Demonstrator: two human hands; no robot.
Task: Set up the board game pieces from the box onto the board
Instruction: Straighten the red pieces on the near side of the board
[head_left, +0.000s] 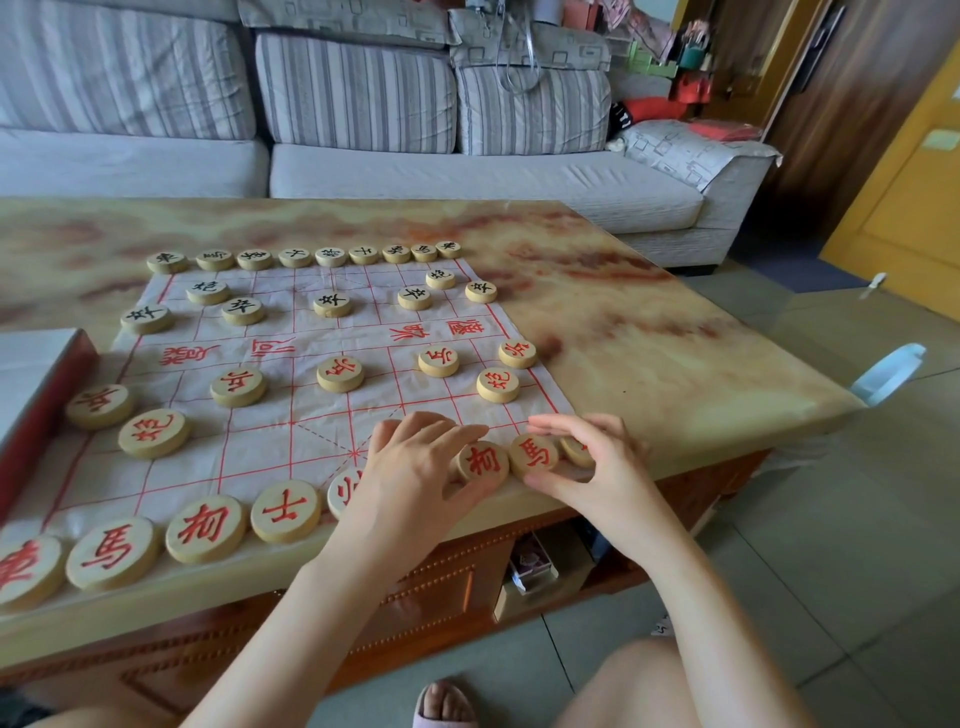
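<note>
Discs (340, 374): wooden, judged light, rigid, smooth; best pinched across the rim | board sheet (260, 447): thin, probably wrinkles | table (649, 338), near-right corner: left hand (415, 467) pinches elephant disc (483, 462); right hand (587, 462) thumb and fingers clamp horse disc (534, 456)

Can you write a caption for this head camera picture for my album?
Left hand and right hand pinch red pieces into the near row of the paper board.
</note>
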